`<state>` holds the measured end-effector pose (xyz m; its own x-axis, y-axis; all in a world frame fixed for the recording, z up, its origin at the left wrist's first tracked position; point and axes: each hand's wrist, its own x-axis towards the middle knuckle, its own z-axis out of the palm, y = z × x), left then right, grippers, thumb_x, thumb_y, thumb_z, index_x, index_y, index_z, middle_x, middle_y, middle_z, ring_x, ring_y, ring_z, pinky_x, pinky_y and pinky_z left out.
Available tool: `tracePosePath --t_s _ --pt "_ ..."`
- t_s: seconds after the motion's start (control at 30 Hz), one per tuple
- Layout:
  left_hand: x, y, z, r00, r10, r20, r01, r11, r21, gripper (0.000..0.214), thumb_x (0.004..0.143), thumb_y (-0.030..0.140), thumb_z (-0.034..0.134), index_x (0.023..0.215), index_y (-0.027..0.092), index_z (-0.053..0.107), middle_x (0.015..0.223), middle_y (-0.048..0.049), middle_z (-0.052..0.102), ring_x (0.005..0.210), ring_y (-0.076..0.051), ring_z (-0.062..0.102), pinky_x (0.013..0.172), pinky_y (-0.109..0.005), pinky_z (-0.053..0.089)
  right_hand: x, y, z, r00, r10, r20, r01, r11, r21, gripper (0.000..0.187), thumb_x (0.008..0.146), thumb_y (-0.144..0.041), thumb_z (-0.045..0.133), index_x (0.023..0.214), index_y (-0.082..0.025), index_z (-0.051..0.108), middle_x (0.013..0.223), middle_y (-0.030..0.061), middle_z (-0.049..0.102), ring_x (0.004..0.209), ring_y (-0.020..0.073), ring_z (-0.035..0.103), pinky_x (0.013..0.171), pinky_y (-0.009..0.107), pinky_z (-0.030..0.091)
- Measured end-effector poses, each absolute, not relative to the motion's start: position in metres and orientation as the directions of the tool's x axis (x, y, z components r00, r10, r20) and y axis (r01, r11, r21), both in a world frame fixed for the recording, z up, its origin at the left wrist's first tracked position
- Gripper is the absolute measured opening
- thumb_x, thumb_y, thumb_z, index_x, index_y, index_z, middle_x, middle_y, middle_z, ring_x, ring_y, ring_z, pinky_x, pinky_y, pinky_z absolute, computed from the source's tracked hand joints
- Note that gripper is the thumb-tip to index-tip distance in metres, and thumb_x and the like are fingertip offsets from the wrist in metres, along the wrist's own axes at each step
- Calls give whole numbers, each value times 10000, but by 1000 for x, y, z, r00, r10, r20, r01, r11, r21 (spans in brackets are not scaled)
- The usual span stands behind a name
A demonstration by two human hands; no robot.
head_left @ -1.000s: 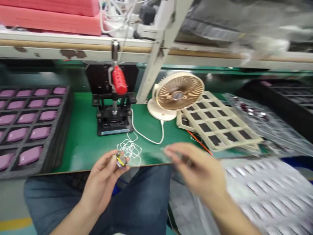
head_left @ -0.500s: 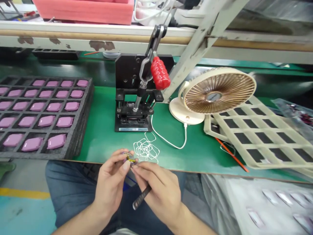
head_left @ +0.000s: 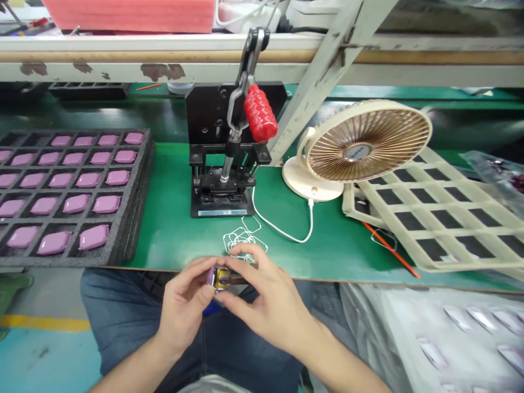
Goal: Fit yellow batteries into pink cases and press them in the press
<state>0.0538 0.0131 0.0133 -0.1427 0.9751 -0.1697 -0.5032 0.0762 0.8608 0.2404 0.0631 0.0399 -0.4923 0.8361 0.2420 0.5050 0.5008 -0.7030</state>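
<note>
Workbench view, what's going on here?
A seated person holds a small purple part with yellow tape between their left hand and right hand, just off the edge of a green-topped bench. Thin white wire loops lie on the bench in front of a black hand press with a red handle. A foam tray of purple pieces sits to the left, with a cream fan and a cream grid frame to the right.

Green workbench top (head_left: 172, 240) carries a hand press (head_left: 221, 199), foam tray (head_left: 133, 218), desk fan (head_left: 364, 142)
</note>
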Motion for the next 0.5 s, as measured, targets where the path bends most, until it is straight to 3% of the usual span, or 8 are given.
tracePosePath --t_s 0.13,0.23,0.4,0.5 --pt "48 14 2 -129 990 -56 -446 -8 895 268 916 311 873 1183 287 874 1284 -133 798 1233 -308 740 1069 -400 614 241 68 35 -547 796 259 430 533 -728 346 1015 -334 761 1345 -258 691 1308 83 658 923 179 760 832 327 653" --pt "44 7 -5 -118 993 -9 -416 -41 908 308 900 316 883 1204 275 862 1304 -134 800 1224 -303 758 1045 -381 638 239 59 36 -507 792 340 444 578 -685 380 1026 -352 714 1380 -221 666 1309 104 683 994 191 764 784 291 627" --pt "55 -11 3 -143 943 -300 -435 213 875 356 829 336 937 1166 253 858 1270 -110 826 1137 -313 805 932 -332 692 251 21 37 -422 829 367 550 556 -623 504 1088 -587 608 1435 -223 631 1390 76 708 1114 148 756 687 212 582" --pt "71 -9 15 -21 890 -455 -434 402 806 343 879 436 876 1185 283 849 1300 -84 820 1119 -347 811 901 -371 717 308 -4 26 -205 937 283 731 339 -592 476 1085 -626 553 1317 -241 709 1160 33 788 949 116 760 704 192 578"
